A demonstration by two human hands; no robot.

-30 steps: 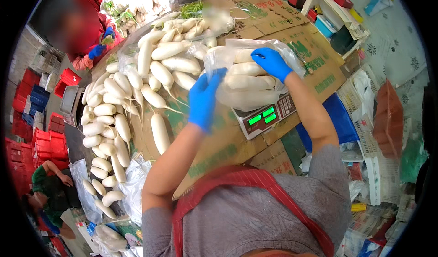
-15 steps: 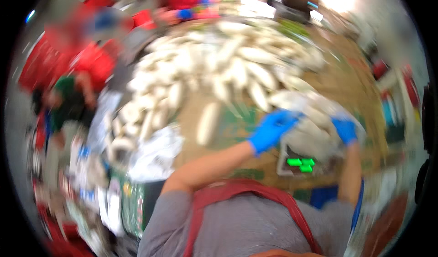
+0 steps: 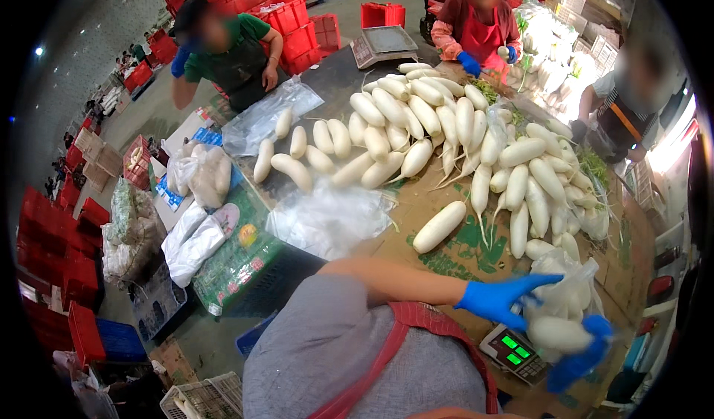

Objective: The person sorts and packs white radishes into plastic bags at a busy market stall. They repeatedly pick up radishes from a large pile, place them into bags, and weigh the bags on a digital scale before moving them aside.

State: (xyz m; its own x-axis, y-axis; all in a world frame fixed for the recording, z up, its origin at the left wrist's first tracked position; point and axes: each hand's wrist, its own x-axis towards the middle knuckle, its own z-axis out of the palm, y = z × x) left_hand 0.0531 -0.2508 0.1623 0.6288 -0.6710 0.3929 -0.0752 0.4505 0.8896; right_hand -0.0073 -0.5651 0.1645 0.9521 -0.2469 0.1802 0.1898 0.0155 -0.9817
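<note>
A plain grey tee (image 3: 320, 352) w/ short sleeves is worn, the fabric slightly heathered; the L sleeve (image 3: 331, 291) is cut approx. above the elbow. Over it a dark-red apron strap (image 3: 405, 322) is looped – broad, curved, w/ faint thin lines. Both hands are gloved: the left grip (image 3: 502, 300) is covered in bright blue to the wrist, the right grip (image 3: 584, 356) likewise in blue – details blurred.

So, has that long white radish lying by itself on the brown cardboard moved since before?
No, it seems not: the long white radish lies in the same place beside the green print on the brown cardboard. Only the view turned.
</note>
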